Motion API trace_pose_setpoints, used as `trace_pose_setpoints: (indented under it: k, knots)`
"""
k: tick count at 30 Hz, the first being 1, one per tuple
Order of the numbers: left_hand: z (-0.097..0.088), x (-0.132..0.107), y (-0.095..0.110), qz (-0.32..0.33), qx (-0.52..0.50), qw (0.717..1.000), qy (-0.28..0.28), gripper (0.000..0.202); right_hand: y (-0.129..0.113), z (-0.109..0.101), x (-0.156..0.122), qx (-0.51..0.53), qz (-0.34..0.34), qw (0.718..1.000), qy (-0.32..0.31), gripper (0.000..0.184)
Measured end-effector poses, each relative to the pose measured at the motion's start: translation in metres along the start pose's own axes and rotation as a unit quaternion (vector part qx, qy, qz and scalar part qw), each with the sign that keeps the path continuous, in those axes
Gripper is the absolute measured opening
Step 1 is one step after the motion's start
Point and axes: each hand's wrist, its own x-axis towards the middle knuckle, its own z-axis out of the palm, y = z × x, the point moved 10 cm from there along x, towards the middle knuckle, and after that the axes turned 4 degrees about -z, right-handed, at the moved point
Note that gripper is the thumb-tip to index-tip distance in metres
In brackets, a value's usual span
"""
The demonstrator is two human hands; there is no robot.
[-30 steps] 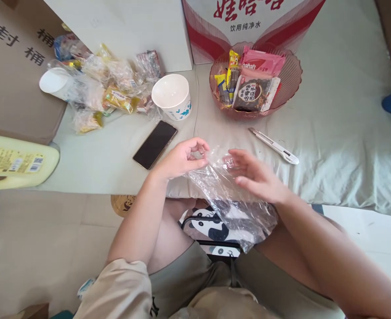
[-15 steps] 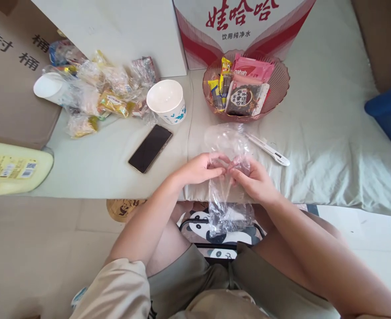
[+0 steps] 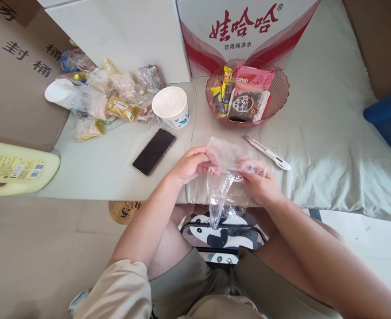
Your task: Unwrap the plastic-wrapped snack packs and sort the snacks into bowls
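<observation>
A clear plastic bag [image 3: 226, 181] hangs between my hands over the front edge of the sheet-covered surface. My left hand [image 3: 195, 165] pinches its upper left part, thumb against fingers. On the other side, my right hand [image 3: 257, 179] has its fingers closed on the bag's right part, partly seen through the film. The lower end of the bag dangles, crumpled, above my lap. Just beyond my right hand lies a white utility knife [image 3: 268, 153]. A dark smartphone [image 3: 154, 151] rests to the left of my left hand.
Behind my hands stands a pink ribbed bowl [image 3: 280, 95] with packaged snacks. A white paper cup [image 3: 170, 107] is beside a heap of wrapped snacks [image 3: 118, 108]. Boxes line the back, including a red-and-white carton [image 3: 245, 35]. A yellow jug [image 3: 19, 168] lies left; a blue container [image 3: 389, 117] is right.
My hands have moved apart, and the bag's upper part now spreads between them. Its lower end has risen a little. The view has shifted slightly.
</observation>
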Motion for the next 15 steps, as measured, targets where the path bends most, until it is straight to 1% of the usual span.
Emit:
trace_pose_setpoints:
  k: [2,4,7,9,11,12,15]
  knots:
    - [-0.003,0.003,0.002,0.005,0.003,1.000,0.004,0.023,-0.003,0.002,-0.001,0.039,0.009,0.999,-0.002,0.016]
    - [-0.008,0.005,0.003,0.017,0.025,0.999,0.019,0.029,-0.004,0.003,-0.001,0.065,0.023,0.998,-0.004,0.013]
    - [-0.020,0.007,0.003,0.023,0.067,0.995,0.069,0.038,-0.004,0.003,-0.002,0.057,0.034,0.998,-0.010,0.013]
    - [-0.027,0.007,0.001,0.018,0.081,0.992,0.096,0.038,-0.003,0.002,-0.001,0.042,0.032,0.998,-0.020,0.012]
    - [-0.030,0.007,0.002,0.017,0.084,0.990,0.110,0.034,-0.002,0.002,0.000,0.032,0.022,0.999,-0.033,0.010]
    - [-0.031,0.006,0.003,0.019,0.085,0.990,0.113,0.031,-0.002,0.003,0.000,0.029,0.018,0.999,-0.038,0.012]
    - [-0.028,0.005,0.007,0.029,0.096,0.989,0.104,0.027,-0.001,0.003,0.001,0.031,0.016,0.999,-0.036,0.027]
